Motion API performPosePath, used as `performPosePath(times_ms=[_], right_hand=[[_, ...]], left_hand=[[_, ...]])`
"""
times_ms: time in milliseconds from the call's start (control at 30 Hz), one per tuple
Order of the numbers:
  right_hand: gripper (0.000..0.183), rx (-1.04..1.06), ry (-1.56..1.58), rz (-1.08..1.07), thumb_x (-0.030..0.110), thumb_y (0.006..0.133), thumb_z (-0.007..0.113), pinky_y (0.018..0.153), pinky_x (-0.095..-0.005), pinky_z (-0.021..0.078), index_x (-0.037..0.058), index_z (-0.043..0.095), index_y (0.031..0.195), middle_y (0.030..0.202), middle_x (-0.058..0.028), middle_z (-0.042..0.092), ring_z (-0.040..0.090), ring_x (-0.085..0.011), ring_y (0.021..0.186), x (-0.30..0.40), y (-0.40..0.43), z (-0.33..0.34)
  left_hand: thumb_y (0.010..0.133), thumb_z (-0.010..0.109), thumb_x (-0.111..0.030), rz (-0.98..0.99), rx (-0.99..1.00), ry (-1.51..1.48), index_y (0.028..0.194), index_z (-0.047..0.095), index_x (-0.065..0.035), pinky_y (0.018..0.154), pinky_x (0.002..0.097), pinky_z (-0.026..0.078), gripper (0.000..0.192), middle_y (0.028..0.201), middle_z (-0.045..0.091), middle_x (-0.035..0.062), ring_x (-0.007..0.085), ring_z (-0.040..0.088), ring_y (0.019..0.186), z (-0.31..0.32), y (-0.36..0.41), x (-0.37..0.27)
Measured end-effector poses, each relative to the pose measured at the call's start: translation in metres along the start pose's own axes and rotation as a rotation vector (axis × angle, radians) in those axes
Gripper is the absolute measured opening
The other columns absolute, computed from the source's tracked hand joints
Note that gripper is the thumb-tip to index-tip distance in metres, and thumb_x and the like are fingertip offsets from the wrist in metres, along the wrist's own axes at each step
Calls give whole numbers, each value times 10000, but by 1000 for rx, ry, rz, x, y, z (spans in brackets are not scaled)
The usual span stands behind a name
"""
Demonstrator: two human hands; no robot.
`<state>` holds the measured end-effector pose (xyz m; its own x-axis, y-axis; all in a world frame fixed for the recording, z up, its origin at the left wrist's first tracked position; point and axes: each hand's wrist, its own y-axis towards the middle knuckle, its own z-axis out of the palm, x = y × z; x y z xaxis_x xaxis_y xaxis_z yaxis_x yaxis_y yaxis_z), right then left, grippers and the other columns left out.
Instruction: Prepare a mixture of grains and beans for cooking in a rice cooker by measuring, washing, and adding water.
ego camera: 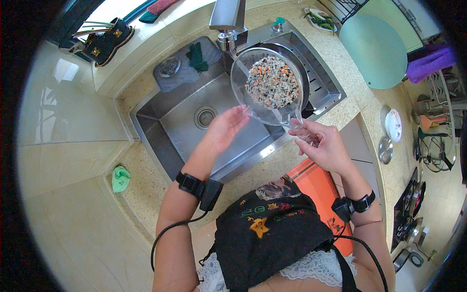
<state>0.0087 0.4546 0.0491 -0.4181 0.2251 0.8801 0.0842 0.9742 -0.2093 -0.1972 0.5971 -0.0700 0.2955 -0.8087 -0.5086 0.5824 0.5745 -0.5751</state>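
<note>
My right hand (319,144) grips the clear handle of a transparent jug (240,78), held over the right part of the stainless steel sink (189,106). Inside the jug lies a layer of mixed grains (273,83), pale and dark with orange bits. At the jug's near left side, the fingertips of my left hand (231,122) rest against its clear lip, partly seen through it. A chrome faucet (227,40) stands just beyond the jug's far left rim. Behind the jug, a dark round pan or basin (305,78) is mostly hidden.
On the sink's far left corner, a grey mat (173,82) carries a dark green cloth (197,57) and a scouring ball (169,66). A light green cloth (120,179) lies at left. To the right are a green cutting board (374,51), a small dish (393,125) and a lid (385,150).
</note>
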Motion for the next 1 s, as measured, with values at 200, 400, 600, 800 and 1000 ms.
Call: performPosePath(times_ms=[200, 400, 600, 800, 1000], right_hand=[[451, -4, 13, 21, 35, 786, 593, 625, -244, 519, 12, 519, 1230, 939, -106, 685, 621, -88, 651, -2, -1, 1], [453, -2, -3, -15, 41, 777, 600, 642, -252, 519, 7, 523, 1223, 938, -113, 684, 629, -101, 681, -7, -1, 1], [447, -9, -37, -19, 44, 774, 596, 626, -253, 513, 12, 530, 1214, 931, -117, 685, 619, -102, 659, -4, -1, 1], [449, -6, -68, -2, 41, 770, 593, 614, -254, 511, 17, 532, 1214, 929, -119, 685, 606, -103, 632, -1, -2, 0], [439, -3, -29, -17, 40, 779, 589, 600, -252, 509, 0, 529, 1211, 918, -111, 684, 599, -100, 616, -6, -1, 2]], left_hand=[[916, 498, -153, 3, 14, -14, 1085, 557, 14, 930, 296, 468, 245, 1085, 594, 107, 189, 569, 1029, -2, 1, 1], [917, 492, -157, -9, 7, 11, 1087, 555, 19, 941, 305, 460, 252, 1105, 588, 114, 198, 564, 1046, -1, 1, 1], [921, 487, -169, -4, 29, 24, 1122, 542, 26, 961, 307, 448, 285, 1128, 576, 115, 194, 545, 1077, -1, 0, 2], [923, 483, -172, -3, 36, 21, 1141, 533, 35, 979, 310, 437, 305, 1148, 564, 119, 198, 541, 1082, 0, 1, 3], [921, 489, -168, 57, 72, 29, 1147, 527, 44, 1006, 329, 405, 312, 1162, 557, 133, 217, 525, 1104, -10, 3, 5]])
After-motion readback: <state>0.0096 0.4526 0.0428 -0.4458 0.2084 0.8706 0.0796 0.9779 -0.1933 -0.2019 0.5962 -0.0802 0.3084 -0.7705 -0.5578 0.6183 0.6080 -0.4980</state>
